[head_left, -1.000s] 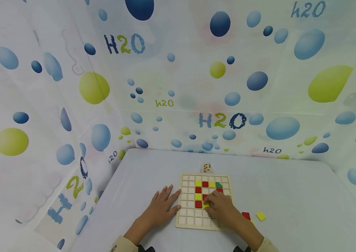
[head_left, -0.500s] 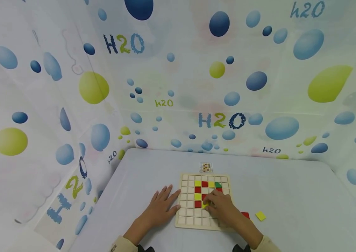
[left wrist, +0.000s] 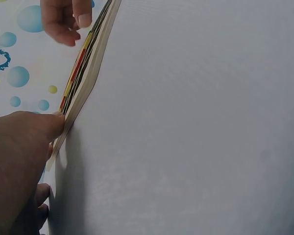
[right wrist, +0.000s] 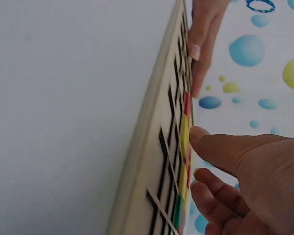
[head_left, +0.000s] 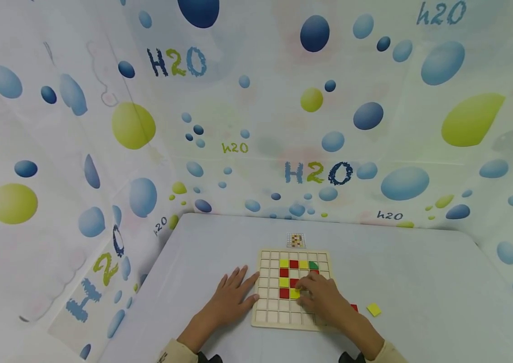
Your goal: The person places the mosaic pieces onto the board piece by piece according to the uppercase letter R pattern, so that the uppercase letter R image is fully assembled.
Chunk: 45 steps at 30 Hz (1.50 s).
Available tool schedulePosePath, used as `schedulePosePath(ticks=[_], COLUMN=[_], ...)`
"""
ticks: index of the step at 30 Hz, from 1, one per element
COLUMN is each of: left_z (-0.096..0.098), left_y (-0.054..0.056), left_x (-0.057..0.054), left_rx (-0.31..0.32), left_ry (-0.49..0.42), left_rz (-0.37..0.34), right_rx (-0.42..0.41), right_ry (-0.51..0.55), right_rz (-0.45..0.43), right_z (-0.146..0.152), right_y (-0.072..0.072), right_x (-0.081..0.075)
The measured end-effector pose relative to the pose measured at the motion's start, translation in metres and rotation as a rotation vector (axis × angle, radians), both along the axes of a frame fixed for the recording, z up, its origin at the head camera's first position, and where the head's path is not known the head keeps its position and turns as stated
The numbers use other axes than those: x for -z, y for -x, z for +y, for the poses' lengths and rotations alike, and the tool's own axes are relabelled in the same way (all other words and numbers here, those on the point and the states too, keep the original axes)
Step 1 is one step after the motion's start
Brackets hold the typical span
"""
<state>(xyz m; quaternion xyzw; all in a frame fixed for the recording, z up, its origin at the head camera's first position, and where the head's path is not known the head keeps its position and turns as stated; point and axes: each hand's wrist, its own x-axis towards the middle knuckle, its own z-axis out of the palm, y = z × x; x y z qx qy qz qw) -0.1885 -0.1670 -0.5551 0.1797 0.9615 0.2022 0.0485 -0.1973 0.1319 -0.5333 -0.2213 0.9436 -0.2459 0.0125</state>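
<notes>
A wooden grid board [head_left: 267, 317] lies on the table, with red and yellow square tiles and a green piece [head_left: 313, 264] in some cells. My left hand [head_left: 231, 300] rests with fingers spread, its thumb and index fingertip at the board's left edge. Over the right half of the board is my right hand [head_left: 322, 297], its fingers loosely bent beside a yellow tile [head_left: 294, 294] that sits in a cell. In the right wrist view the thumb [right wrist: 201, 134] and fingers stand apart with nothing between them. That hand hides several cells.
Behind the board lies a small pattern card [head_left: 296, 240]. To the right, a loose yellow tile [head_left: 374, 309] lies on the table, and a red tile [head_left: 354, 307] is partly hidden by the right forearm. A patterned curtain [head_left: 256, 111] hangs beyond the table.
My right hand's fingertips have drawn slightly right, off the yellow tile, which now shows more fully in its cell. The left hand stays at the board's edge.
</notes>
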Motion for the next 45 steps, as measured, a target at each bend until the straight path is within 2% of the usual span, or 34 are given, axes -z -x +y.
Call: schedulePosePath(ticks=[6,11,14,18,23,36,45], left_z=[0.000,0.000,0.000,0.000,0.000,0.002,0.001], left_y=[-0.001,-0.002,-0.002,-0.002,-0.002,-0.001,-0.001], left_x=[-0.001,0.000,0.001,0.002,0.002,0.001,0.002], left_rx=[-0.003,-0.011,-0.015,-0.020,-0.016,-0.011,-0.012], left_ry=[-0.006,0.000,0.002,0.017,0.017,0.012,0.019], left_rz=[-0.004,-0.004,0.000,0.011,0.015,0.009,0.007], right_rx=[0.122,0.258,0.333,0.353,0.336,0.310,0.345], right_ry=[-0.001,0.012,-0.037,-0.101,-0.088,-0.060,-0.007], right_rz=[-0.096,-0.284,-0.367,-0.406,-0.398,-0.185,-0.193], right_z=[0.038,0.087,0.114,0.137,0.147,0.141,0.134], right_y=[-0.004,-0.009,-0.014,-0.022,-0.024,-0.015,-0.008], right_x=[-0.007,-0.012,-0.016,-0.017,-0.010,0.005,0.013])
